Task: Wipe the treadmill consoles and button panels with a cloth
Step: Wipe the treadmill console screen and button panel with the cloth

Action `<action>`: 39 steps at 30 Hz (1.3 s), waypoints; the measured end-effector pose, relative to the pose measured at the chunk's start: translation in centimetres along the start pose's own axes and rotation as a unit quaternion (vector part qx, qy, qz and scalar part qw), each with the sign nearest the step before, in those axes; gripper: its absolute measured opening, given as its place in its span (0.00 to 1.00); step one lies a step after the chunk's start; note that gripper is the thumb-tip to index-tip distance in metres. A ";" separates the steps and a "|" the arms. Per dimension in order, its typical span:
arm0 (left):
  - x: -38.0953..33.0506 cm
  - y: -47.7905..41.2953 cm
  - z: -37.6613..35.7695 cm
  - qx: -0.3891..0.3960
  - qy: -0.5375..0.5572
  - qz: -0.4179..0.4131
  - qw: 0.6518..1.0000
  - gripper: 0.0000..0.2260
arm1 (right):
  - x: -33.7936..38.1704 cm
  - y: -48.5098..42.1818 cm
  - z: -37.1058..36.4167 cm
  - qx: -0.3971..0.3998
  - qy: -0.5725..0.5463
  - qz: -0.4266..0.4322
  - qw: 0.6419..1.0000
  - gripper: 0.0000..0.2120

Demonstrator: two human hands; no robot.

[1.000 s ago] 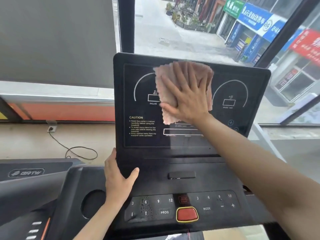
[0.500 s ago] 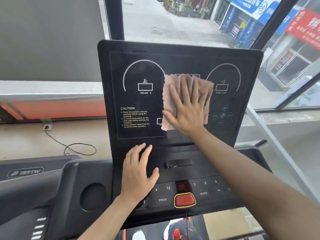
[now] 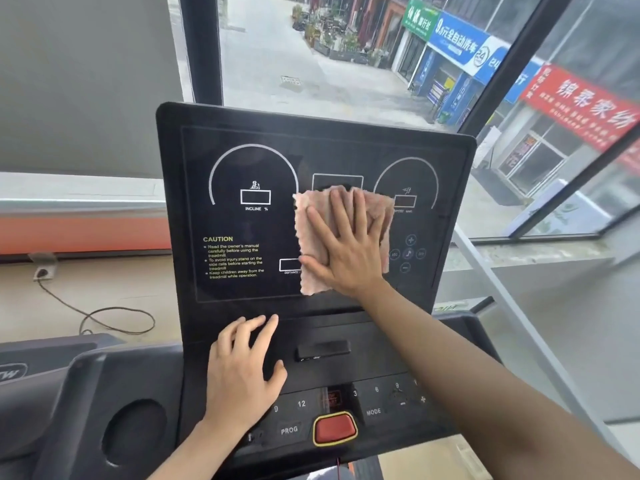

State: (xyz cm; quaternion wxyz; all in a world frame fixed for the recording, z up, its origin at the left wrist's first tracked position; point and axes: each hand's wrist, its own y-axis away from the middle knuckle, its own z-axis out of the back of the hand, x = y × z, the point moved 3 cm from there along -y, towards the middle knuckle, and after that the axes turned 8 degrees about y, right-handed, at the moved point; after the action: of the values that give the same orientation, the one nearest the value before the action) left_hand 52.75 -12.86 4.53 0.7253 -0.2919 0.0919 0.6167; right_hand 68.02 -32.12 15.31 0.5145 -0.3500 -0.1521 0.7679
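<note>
A black treadmill console (image 3: 242,161) stands upright in front of me, with incline and speed dials and a yellow caution text. My right hand (image 3: 346,251) lies flat, fingers spread, pressing a pink cloth (image 3: 311,237) against the middle of the display, between the two dials. My left hand (image 3: 242,372) rests palm down on the shelf below the display, just above the button panel (image 3: 377,400). The panel carries number keys, PROG, MODE and a red stop button (image 3: 334,427). My left hand holds nothing.
A round cup holder (image 3: 135,433) sits left of the panel. A neighbouring treadmill's grey console (image 3: 45,355) lies at the lower left. A wall socket with a cable (image 3: 104,317) is on the floor behind. Large windows and a black frame post (image 3: 204,46) stand behind the console.
My right hand has slid the cloth down from the top of the display to its middle. My left hand moved from the console's left edge onto the shelf above the buttons.
</note>
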 end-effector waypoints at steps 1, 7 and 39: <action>0.0 0.1 0.0 0.000 -0.002 -0.001 1.000 0.30 | -0.9 -1.6 0.5 0.000 0.003 -0.012 1.000 0.39; -0.1 0.1 -0.1 -0.012 -0.006 0.000 1.000 0.29 | -6.1 -7.7 2.8 0.004 0.000 -0.101 0.995 0.39; -0.9 0.1 0.1 -0.015 -0.053 0.000 0.998 0.32 | -12.8 -4.8 0.7 0.016 -0.046 -0.292 0.955 0.38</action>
State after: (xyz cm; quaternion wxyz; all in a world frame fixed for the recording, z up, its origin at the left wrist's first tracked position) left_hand 52.47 -13.54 4.98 0.7246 -0.2695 0.0438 0.6328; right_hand 73.65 -41.51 23.54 0.7145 -0.2461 -0.2586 0.6017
